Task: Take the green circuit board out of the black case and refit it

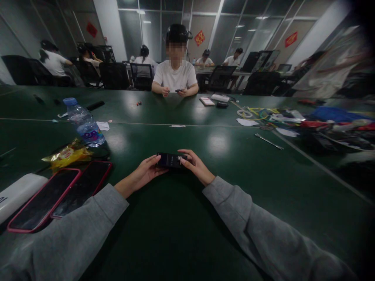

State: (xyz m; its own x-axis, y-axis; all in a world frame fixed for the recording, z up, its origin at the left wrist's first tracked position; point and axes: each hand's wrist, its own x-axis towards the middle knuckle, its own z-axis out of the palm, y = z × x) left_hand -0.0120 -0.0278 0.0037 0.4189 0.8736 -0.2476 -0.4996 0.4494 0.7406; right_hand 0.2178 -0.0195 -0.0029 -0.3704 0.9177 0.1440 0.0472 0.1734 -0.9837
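A small black rectangular device (170, 160) with tiny pale markings is held level just above or on the green table; its exact kind is too small to make out. My left hand (148, 170) grips its left end, thumb on top and fingers beneath. At the other end my right hand (195, 164) has its thumb on the top face, near a small light-coloured spot, with the index finger stretched along the far side. Two phones in red cases, a nearer-left phone (45, 201) and one beside it (84, 187), lie left of my left forearm.
On the left are a tilted water bottle (84, 121), a yellow snack packet (68, 156) and a white power bank-like block (20, 191). A wrench (268, 141) lies to the right, before a heap of cables (263, 114). A person (175, 74) sits opposite, hands on the table.
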